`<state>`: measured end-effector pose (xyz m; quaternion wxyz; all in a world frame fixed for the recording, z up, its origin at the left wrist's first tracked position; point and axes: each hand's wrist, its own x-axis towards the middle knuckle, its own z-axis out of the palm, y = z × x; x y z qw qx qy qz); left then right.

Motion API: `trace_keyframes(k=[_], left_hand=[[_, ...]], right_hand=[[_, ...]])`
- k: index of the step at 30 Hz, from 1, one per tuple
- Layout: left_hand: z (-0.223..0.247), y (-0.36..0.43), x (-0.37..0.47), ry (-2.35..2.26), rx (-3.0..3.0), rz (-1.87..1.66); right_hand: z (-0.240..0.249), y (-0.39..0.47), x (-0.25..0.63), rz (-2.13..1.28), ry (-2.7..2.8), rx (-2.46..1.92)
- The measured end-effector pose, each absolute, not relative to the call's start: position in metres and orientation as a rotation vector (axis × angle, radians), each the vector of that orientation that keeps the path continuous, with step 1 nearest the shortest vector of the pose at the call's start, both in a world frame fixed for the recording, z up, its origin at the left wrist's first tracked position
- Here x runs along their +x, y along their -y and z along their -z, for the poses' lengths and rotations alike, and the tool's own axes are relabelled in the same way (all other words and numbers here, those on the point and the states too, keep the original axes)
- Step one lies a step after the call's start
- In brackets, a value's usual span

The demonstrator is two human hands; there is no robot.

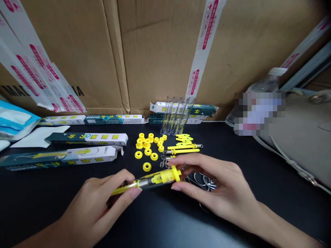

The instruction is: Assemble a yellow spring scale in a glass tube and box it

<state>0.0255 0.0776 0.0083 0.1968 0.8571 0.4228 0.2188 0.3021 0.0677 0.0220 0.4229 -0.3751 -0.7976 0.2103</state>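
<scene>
Smooth black tabletop (155, 220) meets tan cardboard (160, 44) with glossy printed tape (193, 81). Just above the tabletop, the left hand (103, 198) pinches a clear round tube (152, 181) between thumb and forefinger, hiding one end; the right hand (219, 184) pinches its flanged yellow cap (176, 173) between thumb and fingers. Beyond are four flat yellow rings (138, 155) and four upright clear tubes (168, 115). Shiny metal hooks (204, 181) are partly hidden behind the right hand; the bottle (262, 84) has a blurred label.

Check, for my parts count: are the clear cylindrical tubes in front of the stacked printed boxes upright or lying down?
Upright: the clear cylindrical tubes stand on end on the black tabletop, rims uppermost.
</scene>
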Motion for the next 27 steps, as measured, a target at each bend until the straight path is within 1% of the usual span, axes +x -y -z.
trace_keyframes(k=[9,11,14,17,19,27], left_hand=[[-0.006,-0.077,0.026,-1.202,2.359,-0.820],[-0.005,-0.077,0.026,-1.208,2.345,-0.851],[-0.004,-0.076,0.026,-1.279,2.261,-0.926],[-0.007,-0.075,0.028,-1.332,2.181,-0.974],[-0.010,-0.074,0.031,-1.348,2.144,-0.989],[-0.015,-0.075,0.035,-1.391,2.073,-1.047]], right_hand=[[-0.024,-0.068,0.305,-0.575,1.878,-0.943],[-0.024,-0.074,0.308,-0.533,1.763,-0.999],[-0.023,-0.087,0.316,-0.391,1.640,-1.208],[-0.021,-0.099,0.321,-0.169,1.795,-1.358],[-0.019,-0.104,0.319,-0.095,1.890,-1.374],[-0.015,-0.114,0.293,-0.060,2.062,-1.494]])
